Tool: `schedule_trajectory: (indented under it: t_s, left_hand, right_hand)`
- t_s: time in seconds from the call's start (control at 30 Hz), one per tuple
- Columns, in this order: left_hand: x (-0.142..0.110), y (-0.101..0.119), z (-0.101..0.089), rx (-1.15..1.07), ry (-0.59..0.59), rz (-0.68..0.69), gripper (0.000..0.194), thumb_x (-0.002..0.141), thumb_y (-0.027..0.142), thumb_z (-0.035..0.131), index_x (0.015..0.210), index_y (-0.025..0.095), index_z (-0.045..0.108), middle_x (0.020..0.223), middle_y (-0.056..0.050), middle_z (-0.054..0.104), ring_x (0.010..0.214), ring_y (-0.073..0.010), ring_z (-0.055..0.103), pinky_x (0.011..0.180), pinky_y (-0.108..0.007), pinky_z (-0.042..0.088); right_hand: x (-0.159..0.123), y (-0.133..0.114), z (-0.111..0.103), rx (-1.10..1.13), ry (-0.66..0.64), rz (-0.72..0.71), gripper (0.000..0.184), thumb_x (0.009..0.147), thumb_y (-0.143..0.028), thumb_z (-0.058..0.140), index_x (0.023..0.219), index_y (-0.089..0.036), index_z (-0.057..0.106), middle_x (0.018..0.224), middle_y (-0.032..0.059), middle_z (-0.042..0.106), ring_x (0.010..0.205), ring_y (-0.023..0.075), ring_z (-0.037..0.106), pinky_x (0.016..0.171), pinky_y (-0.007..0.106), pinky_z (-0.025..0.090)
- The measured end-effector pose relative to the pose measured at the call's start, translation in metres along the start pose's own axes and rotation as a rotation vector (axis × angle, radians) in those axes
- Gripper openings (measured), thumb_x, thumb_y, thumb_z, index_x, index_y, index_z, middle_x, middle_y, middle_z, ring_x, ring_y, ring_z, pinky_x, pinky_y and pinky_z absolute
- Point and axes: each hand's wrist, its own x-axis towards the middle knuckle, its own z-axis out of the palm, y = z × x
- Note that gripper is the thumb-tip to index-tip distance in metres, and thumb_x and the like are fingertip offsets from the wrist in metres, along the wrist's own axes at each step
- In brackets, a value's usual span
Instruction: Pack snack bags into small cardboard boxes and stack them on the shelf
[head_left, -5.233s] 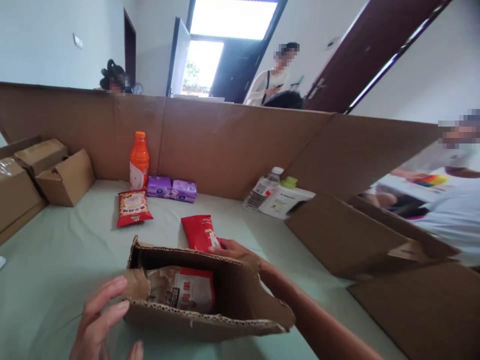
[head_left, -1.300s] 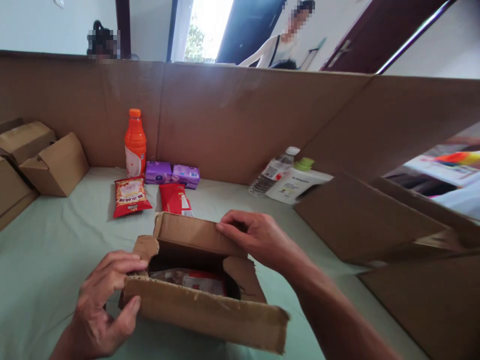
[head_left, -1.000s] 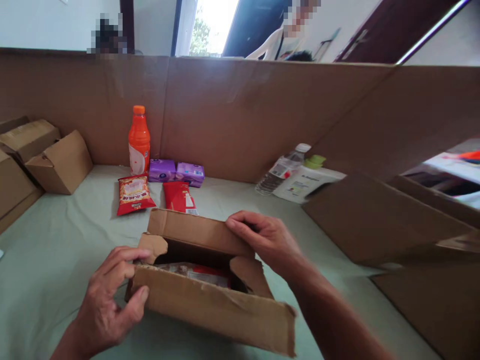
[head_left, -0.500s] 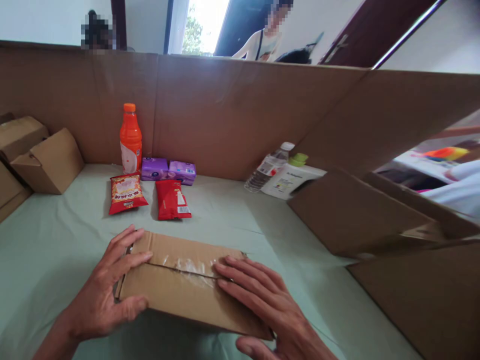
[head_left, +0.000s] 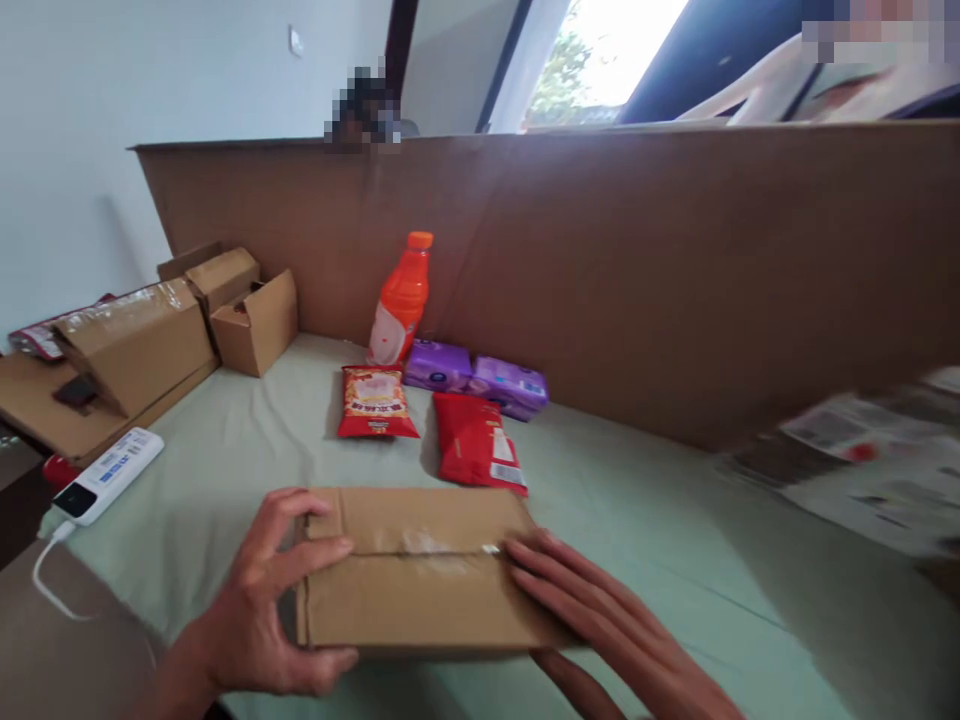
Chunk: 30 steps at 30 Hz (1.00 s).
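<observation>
A closed cardboard box [head_left: 420,605] with clear tape along its top seam is in front of me at the bottom middle. My left hand [head_left: 259,600] grips its left end, fingers over the top and thumb at the lower front edge. My right hand [head_left: 600,610] holds the right end, with fingers flat on the top and the thumb below the front edge. Just beyond the box lie a red snack packet [head_left: 377,402] with a picture on it and a plain red packet [head_left: 478,440]. Two purple tissue packs [head_left: 510,385] rest behind them.
An orange drink bottle [head_left: 403,300] stands by the cardboard wall [head_left: 637,270]. Cardboard boxes [head_left: 150,345] sit at the left, with a white power bank [head_left: 112,478] and cable nearer me. Blurred items [head_left: 877,460] lie at the right. People are beyond the wall.
My view has swung left, bringing the power bank and more left-hand boxes into sight. Both hands remain on the box, which has turned slightly; my left thumb is now at its lower front edge.
</observation>
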Motion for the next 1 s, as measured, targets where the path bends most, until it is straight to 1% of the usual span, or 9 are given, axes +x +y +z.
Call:
schedule_trajectory:
  t_s: [0.1,0.2,0.3,0.37,0.43,0.53,0.63,0.83,1.0]
  left_hand:
    - [-0.024,-0.013,-0.035,0.261,0.129,-0.142,0.06,0.07,0.022,0.073,0.127,0.026,0.058,0.134,-0.012,0.048,0.121,-0.032,0.055,0.099,-0.051,0.053]
    - [-0.031,-0.04,-0.059,0.519,0.311,-0.211,0.044,0.08,0.027,0.071,0.124,0.024,0.061,0.13,-0.013,0.05,0.118,-0.0326,0.056,0.101,-0.054,0.049]
    - [-0.019,-0.08,-0.066,0.707,0.493,-0.252,0.036,0.084,0.035,0.071,0.116,0.021,0.064,0.124,-0.014,0.052,0.116,-0.0351,0.056,0.102,-0.057,0.046]
    - [-0.005,-0.108,-0.067,0.766,0.559,-0.312,0.036,0.084,0.038,0.071,0.114,0.019,0.066,0.124,-0.015,0.052,0.116,-0.036,0.055,0.102,-0.058,0.045]
    - [0.009,-0.132,-0.068,0.781,0.586,-0.368,0.037,0.084,0.04,0.07,0.113,0.018,0.067,0.126,-0.016,0.052,0.119,-0.0368,0.054,0.104,-0.057,0.043]
    - [0.024,-0.158,-0.072,0.788,0.616,-0.413,0.041,0.08,0.041,0.071,0.112,0.016,0.069,0.127,-0.017,0.051,0.124,-0.0378,0.051,0.108,-0.056,0.039]
    - [0.03,-0.172,-0.078,0.8,0.647,-0.426,0.044,0.077,0.041,0.072,0.112,0.014,0.069,0.128,-0.018,0.05,0.126,-0.0381,0.05,0.11,-0.055,0.038]
    - [0.028,-0.184,-0.091,0.804,0.628,-0.451,0.047,0.077,0.045,0.071,0.113,0.014,0.067,0.13,-0.02,0.05,0.128,-0.0376,0.05,0.112,-0.054,0.037]
    - [0.04,-0.188,-0.109,0.774,0.595,-0.536,0.049,0.077,0.039,0.07,0.116,0.011,0.065,0.135,-0.022,0.05,0.132,-0.0385,0.049,0.115,-0.054,0.035]
  right_hand:
    - [0.044,-0.017,0.045,0.027,0.067,-0.045,0.053,0.095,-0.027,0.061,0.146,-0.027,0.05,0.141,0.0109,0.061,0.134,0.0307,0.055,0.102,0.049,0.056]
    - [0.07,-0.023,0.099,0.126,0.057,-0.008,0.043,0.096,-0.028,0.058,0.138,-0.026,0.055,0.145,0.0136,0.057,0.131,0.0291,0.057,0.101,0.049,0.056]
    - [0.069,-0.02,0.148,0.217,0.038,0.041,0.034,0.096,-0.026,0.053,0.129,-0.024,0.061,0.142,0.0153,0.058,0.127,0.0283,0.06,0.099,0.049,0.057]
    - [0.056,-0.015,0.173,0.235,0.025,0.039,0.034,0.094,-0.023,0.052,0.126,-0.022,0.064,0.141,0.0159,0.059,0.125,0.0284,0.061,0.098,0.049,0.057]
    - [0.041,-0.012,0.188,0.226,0.011,0.028,0.033,0.092,-0.023,0.054,0.123,-0.022,0.066,0.139,0.0153,0.061,0.124,0.0291,0.062,0.095,0.048,0.059]
    - [0.025,-0.009,0.199,0.219,-0.002,0.068,0.032,0.09,-0.023,0.056,0.118,-0.022,0.07,0.138,0.0144,0.062,0.123,0.0303,0.062,0.096,0.047,0.058]
    - [0.021,-0.01,0.2,0.221,-0.025,0.115,0.031,0.088,-0.02,0.054,0.114,-0.022,0.071,0.138,0.0142,0.062,0.124,0.0301,0.061,0.098,0.047,0.055]
    - [0.027,-0.017,0.194,0.205,-0.11,0.117,0.029,0.086,-0.016,0.053,0.106,-0.021,0.071,0.137,0.0159,0.062,0.121,0.032,0.061,0.094,0.049,0.053]
    - [0.033,-0.019,0.192,0.206,-0.188,0.087,0.027,0.083,-0.013,0.054,0.102,-0.019,0.072,0.134,0.0187,0.062,0.12,0.0336,0.061,0.093,0.051,0.052]
